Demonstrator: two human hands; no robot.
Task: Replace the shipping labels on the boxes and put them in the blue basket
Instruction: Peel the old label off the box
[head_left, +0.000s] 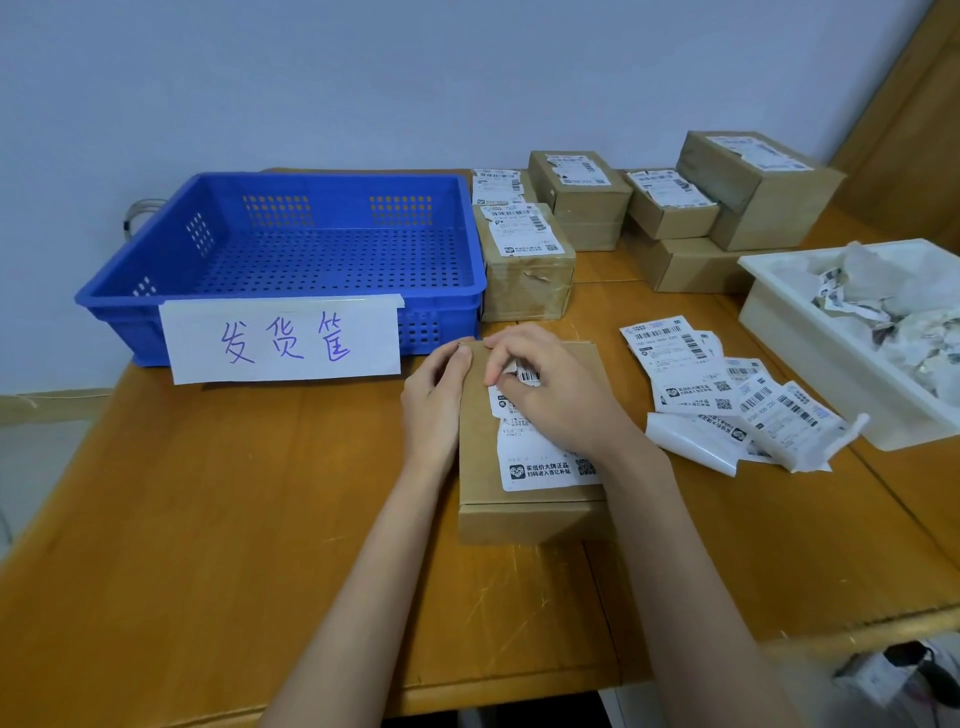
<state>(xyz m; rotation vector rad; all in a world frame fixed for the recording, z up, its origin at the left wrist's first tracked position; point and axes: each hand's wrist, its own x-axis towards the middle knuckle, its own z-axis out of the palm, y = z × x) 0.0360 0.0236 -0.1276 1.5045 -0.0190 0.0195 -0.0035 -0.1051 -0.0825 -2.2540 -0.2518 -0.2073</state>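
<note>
The flat brown cardboard box (530, 467) lay at lower centre of the frame, its long axis running up and down the picture. The white printed shipping label (540, 457) stuck on its top ran the same way. The right hand (550, 389) pinched the label's curled upper edge, so the stuck part stretched downward from the grip, toward the frame's bottom; a peel would probably need to follow that axis. The left hand (436, 400) gripped the box's upper left edge, steadying it.

The perforated blue plastic basket (156, 275) sat at upper left, nearer the left hand, empty. Loose fresh white labels (727, 395) lay right of the box, and a white plastic tray (779, 322) of crumpled scraps at the right edge. More brown boxes (582, 202) stood at upper right. Nothing blocked the peel.
</note>
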